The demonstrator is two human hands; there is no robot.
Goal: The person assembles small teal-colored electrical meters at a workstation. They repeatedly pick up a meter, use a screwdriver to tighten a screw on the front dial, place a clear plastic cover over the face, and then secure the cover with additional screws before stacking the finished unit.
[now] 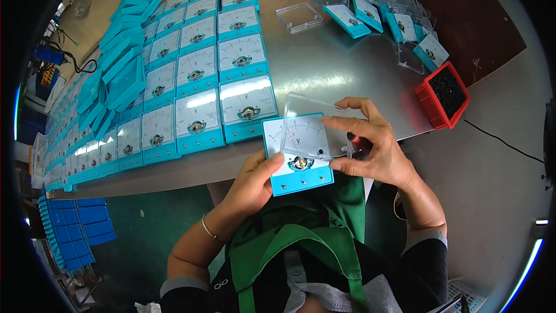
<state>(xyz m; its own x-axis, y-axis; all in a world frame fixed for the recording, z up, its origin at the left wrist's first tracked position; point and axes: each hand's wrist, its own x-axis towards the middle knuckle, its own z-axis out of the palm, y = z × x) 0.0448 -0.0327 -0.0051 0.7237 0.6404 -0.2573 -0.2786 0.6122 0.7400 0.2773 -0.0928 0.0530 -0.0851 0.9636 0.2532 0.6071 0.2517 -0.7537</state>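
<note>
Both-handed, left hand [252, 182] gripping meter [298, 153], right hand [370, 142] pinching cover [313, 122]

The person wears a green apron [301, 237] with broad straps that cross below the grip, over a grey top [341, 293]. Dark sleeves with lighter grey cuffs [425, 237] are pushed up both forearms (the cuffs sit well back from the wrists). A thin silver bangle [209, 229] circles the left wrist, just behind the left hand [252, 182]. The right hand [370, 142] is bare of rings.
</note>
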